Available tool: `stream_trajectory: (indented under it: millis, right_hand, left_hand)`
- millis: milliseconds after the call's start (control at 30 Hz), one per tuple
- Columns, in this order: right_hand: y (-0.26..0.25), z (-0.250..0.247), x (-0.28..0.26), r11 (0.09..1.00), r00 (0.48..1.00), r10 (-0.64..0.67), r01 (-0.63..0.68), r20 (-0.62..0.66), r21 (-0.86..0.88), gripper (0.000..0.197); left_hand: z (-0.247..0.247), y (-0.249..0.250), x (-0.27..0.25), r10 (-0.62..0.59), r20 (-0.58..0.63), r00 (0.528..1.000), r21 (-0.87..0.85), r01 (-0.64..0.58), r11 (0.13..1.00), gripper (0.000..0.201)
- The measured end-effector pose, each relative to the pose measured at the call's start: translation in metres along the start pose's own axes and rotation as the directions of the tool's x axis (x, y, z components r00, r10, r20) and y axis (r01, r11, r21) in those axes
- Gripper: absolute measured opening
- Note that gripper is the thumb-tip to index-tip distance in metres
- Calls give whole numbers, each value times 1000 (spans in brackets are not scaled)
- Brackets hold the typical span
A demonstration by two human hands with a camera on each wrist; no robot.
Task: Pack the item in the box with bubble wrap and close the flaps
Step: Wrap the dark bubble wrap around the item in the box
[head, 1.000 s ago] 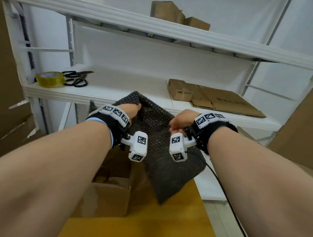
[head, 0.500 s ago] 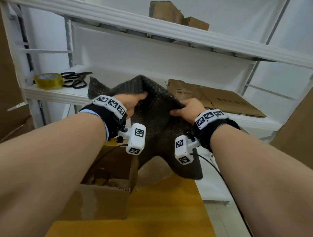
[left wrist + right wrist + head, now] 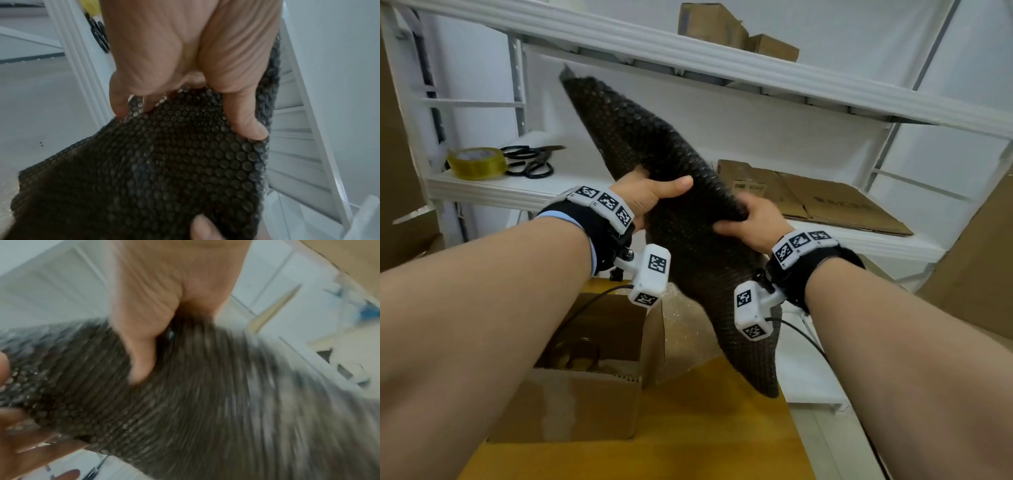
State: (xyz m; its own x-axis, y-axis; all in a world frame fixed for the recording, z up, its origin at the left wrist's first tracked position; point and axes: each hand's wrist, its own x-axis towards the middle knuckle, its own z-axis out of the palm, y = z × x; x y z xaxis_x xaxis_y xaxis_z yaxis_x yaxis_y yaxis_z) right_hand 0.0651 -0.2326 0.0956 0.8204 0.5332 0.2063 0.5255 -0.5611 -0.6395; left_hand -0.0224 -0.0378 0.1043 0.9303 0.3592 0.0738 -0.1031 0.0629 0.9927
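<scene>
A dark grey sheet of bubble wrap (image 3: 688, 212) hangs tilted in the air, its top corner up left and its bottom corner down right. My left hand (image 3: 654, 195) grips its left edge, thumb laid across the front. My right hand (image 3: 750, 222) grips the right edge just below. In the left wrist view the fingers curl into the bubble wrap (image 3: 164, 162); the right wrist view shows the bubble wrap (image 3: 185, 394) blurred under the thumb. An open cardboard box (image 3: 571, 404) stands below on the yellow table (image 3: 688, 438), with something dark and coiled inside.
A white shelf (image 3: 500, 188) behind holds a roll of yellow tape (image 3: 476, 162) and black scissors (image 3: 530, 161). Flattened cardboard (image 3: 825, 198) lies on the shelf to the right. Small boxes (image 3: 722, 27) sit on the upper shelf. Clear bubble wrap (image 3: 688, 329) lies beside the box.
Both hands have lifted the bubble wrap higher and turned it, so it stands stretched on a diagonal with one corner raised towards the upper shelf.
</scene>
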Motion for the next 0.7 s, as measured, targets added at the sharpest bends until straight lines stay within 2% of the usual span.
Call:
stream_trajectory:
  millis: [33, 67, 100, 133, 200, 300, 367, 400, 467, 533, 600, 633, 700]
  right_hand:
    - [-4, 2, -4, 993, 982, 38, -57, 185, 102, 44]
    - [-8, 4, -8, 973, 951, 73, -135, 300, 190, 48]
    - [-9, 6, -11, 954, 938, 93, -180, 333, 240, 51]
    - [-6, 8, -11, 947, 945, 102, -187, 310, 259, 52]
    - [5, 11, -8, 983, 959, 121, -152, 255, 105, 48]
    - [24, 22, -9, 980, 915, 187, -149, 358, -132, 93]
    - [28, 37, -12, 987, 925, 143, -108, 351, -118, 110]
    - [28, 44, -13, 991, 936, 120, -95, 332, -91, 111]
    - [26, 54, -12, 991, 953, 106, -79, 284, -107, 93]
    - [25, 52, -8, 980, 969, 132, -96, 207, -177, 59]
    - [25, 38, -3, 971, 983, 178, -170, 34, -167, 37]
    - [27, 28, 0, 966, 976, 202, -211, -75, -149, 32]
    - [28, 5, 5, 948, 930, 244, -288, -276, -132, 30]
  left_hand:
    - [-1, 2, -2, -6, 36, 999, -26, 7, 1000, 47]
    - [-4, 2, -4, -5, 73, 997, -69, 10, 998, 36]
    - [-6, 4, -7, 0, 109, 994, -125, 14, 992, 27]
    - [-9, 4, -8, -2, 140, 990, -179, 27, 983, 22]
    - [-15, 4, -7, -19, 129, 991, -259, 52, 965, 23]
    - [-19, 2, -5, -23, -1, 1000, -366, 21, 930, 24]
    - [-20, 0, -3, -26, -58, 998, -397, 1, 918, 19]
    - [-19, 0, -3, -28, -61, 998, -407, 1, 914, 18]
    - [-18, -1, -4, -30, -59, 998, -401, 4, 916, 19]
    - [-19, 0, -1, -26, -77, 997, -357, -3, 934, 17]
    - [-25, 3, 3, -17, -165, 986, -268, -29, 963, 10]
    - [-31, 5, 6, -11, -231, 973, -197, -35, 980, 14]
    - [-44, 7, 10, 26, -333, 943, -20, -35, 999, 34]
